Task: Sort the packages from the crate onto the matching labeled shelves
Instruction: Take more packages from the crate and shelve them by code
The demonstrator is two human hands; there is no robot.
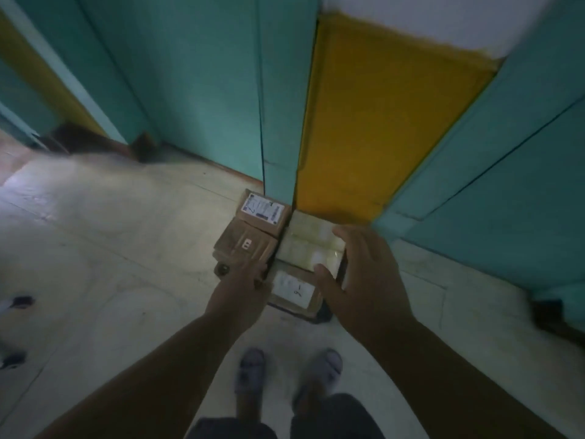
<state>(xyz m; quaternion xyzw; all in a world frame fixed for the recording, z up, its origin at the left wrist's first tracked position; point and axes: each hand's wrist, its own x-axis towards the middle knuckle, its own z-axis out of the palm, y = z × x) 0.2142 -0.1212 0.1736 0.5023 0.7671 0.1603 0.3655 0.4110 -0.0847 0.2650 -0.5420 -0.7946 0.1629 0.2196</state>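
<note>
A dark crate point(318, 315) full of packages is held in front of me above the floor. At the far left lies a brown box with a white printed label point(262, 210). In front of that box sits a brown taped parcel with a small white tag point(245, 243). A pale glossy package point(308, 240) lies at the right. A brown package with a white label marked "9" point(292, 291) is nearest me. My left hand point(240, 296) grips the crate's near left edge. My right hand point(367, 277) grips its right side, thumb on the pale package.
Teal wall panels point(196, 90) and a yellow panel point(389, 122) rise straight ahead, meeting the pale tiled floor point(110, 232). Blurred dark objects point(95, 141) lie at the wall's foot on the left, another point(550, 315) at the right. My feet in grey slippers point(250, 369) stand below.
</note>
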